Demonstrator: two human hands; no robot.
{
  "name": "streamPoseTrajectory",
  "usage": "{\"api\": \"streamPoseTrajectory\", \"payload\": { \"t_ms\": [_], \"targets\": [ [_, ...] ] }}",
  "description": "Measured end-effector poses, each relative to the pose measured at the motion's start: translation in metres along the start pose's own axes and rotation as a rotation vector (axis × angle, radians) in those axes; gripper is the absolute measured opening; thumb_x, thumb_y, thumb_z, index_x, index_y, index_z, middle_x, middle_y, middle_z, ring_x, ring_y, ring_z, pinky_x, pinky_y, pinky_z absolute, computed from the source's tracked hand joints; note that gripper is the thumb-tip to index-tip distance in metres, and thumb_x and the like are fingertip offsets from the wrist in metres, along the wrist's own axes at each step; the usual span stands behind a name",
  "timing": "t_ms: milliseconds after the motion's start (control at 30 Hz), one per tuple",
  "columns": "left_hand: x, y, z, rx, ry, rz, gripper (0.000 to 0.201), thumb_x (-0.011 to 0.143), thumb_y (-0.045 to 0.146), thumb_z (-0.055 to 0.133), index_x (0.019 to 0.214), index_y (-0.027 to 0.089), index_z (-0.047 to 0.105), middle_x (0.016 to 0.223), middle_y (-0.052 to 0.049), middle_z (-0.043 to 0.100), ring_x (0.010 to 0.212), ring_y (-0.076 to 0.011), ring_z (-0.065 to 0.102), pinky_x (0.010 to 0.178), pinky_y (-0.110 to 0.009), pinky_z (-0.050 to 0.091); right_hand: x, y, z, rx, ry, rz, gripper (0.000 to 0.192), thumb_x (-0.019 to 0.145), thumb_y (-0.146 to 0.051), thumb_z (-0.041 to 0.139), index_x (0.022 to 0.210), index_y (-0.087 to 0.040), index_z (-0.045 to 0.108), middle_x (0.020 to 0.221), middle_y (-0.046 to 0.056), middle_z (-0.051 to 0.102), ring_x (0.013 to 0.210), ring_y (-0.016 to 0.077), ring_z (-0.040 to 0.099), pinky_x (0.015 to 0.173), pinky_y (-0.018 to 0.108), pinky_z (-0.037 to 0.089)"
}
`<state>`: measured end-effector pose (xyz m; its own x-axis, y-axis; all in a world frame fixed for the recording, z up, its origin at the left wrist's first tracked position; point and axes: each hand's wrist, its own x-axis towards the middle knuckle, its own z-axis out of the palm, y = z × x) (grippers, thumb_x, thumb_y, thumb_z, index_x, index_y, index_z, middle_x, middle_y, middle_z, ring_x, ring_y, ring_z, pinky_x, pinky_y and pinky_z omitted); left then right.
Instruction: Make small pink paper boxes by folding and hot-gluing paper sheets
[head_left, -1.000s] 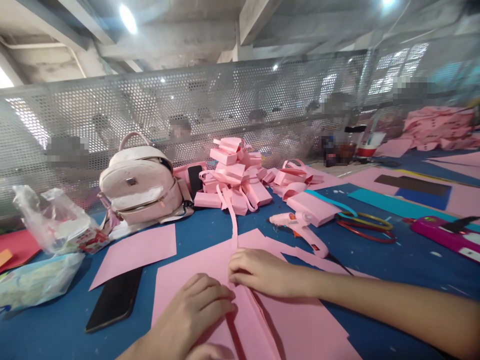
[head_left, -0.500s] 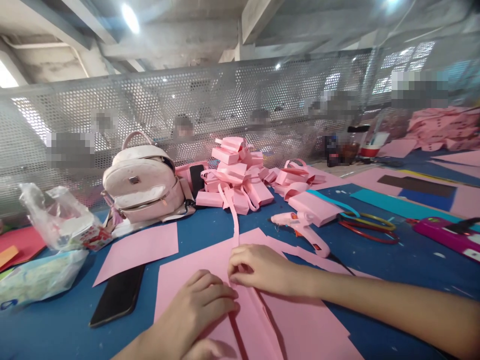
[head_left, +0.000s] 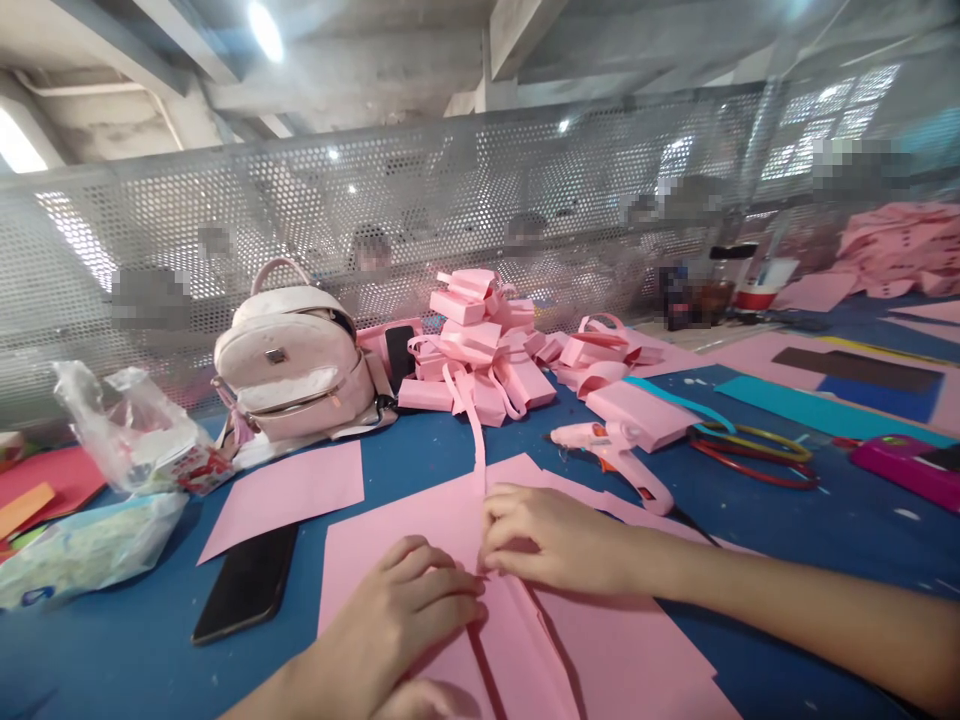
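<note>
A folded strip of pink paper (head_left: pixel 517 640) lies over larger pink sheets (head_left: pixel 356 545) on the table in front of me. My left hand (head_left: pixel 401 620) rests on its left side with curled fingers, the fingertips on the fold. Just right of those fingertips, my right hand (head_left: pixel 544 535) is closed, its thumb and fingers pressed onto the upper end of the strip. A narrow pink paper band (head_left: pixel 474 425) runs from the pile toward my right hand. The undersides of my fingers hide the exact contact.
Folded pink paper pieces (head_left: pixel 480 340) are piled ahead, beside a pale backpack (head_left: pixel 292 370). A pink glue gun (head_left: pixel 619 455) lies to the right with its cord near my right forearm. At left are a phone (head_left: pixel 247 585) and plastic bags (head_left: pixel 97 550). A perforated metal screen (head_left: pixel 435 180) stands behind.
The view has shifted slightly, so most things appear a little farther right. Both hands keep nearly the same pose on the folded paper.
</note>
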<state>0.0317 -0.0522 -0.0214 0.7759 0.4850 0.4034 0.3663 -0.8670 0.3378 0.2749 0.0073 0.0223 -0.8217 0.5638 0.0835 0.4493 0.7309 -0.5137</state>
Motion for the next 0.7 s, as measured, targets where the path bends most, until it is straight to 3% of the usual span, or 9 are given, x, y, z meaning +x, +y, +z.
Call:
{"api": "streamPoseTrajectory", "payload": {
  "t_ms": [133, 233, 467, 700],
  "targets": [
    [0.007, 0.009, -0.014, 0.006, -0.100, -0.022, 0.070, 0.100, 0.067, 0.018, 0.127, 0.018, 0.060, 0.124, -0.012, 0.069, 0.104, -0.0273, 0.060, 0.095, -0.043, 0.043, -0.005, -0.001, -0.006, -0.061, -0.039, -0.044, 0.018, 0.094, -0.019, 0.064, 0.097, -0.022, 0.081, 0.092, 0.003, 0.067, 0.091, 0.0181, 0.061, 0.079, 0.027, 0.042],
    [0.009, 0.012, -0.018, 0.005, -0.102, -0.040, 0.073, 0.099, 0.068, 0.015, 0.125, 0.018, 0.061, 0.120, -0.013, 0.069, 0.102, -0.0273, 0.060, 0.092, -0.042, 0.044, -0.005, -0.002, -0.005, -0.053, -0.030, -0.063, 0.018, 0.093, -0.018, 0.064, 0.101, -0.023, 0.080, 0.092, 0.003, 0.067, 0.091, 0.0176, 0.061, 0.078, 0.026, 0.042],
    [0.006, 0.010, -0.014, -0.036, -0.099, -0.059, 0.069, 0.100, 0.067, 0.020, 0.125, 0.018, 0.062, 0.113, -0.013, 0.066, 0.099, -0.0268, 0.056, 0.089, -0.041, 0.044, 0.008, -0.004, 0.010, 0.025, 0.070, 0.022, 0.008, 0.083, -0.020, 0.077, 0.088, -0.023, 0.082, 0.080, -0.001, 0.070, 0.078, 0.0154, 0.063, 0.068, 0.024, 0.041],
    [0.007, 0.011, -0.014, -0.061, -0.096, -0.059, 0.071, 0.099, 0.068, 0.018, 0.126, 0.019, 0.061, 0.115, -0.013, 0.066, 0.103, -0.0272, 0.056, 0.093, -0.042, 0.044, 0.012, 0.000, 0.012, 0.049, 0.047, 0.021, 0.013, 0.086, -0.018, 0.070, 0.084, -0.023, 0.082, 0.081, 0.000, 0.074, 0.079, 0.0165, 0.065, 0.069, 0.024, 0.043]
  ]
}}
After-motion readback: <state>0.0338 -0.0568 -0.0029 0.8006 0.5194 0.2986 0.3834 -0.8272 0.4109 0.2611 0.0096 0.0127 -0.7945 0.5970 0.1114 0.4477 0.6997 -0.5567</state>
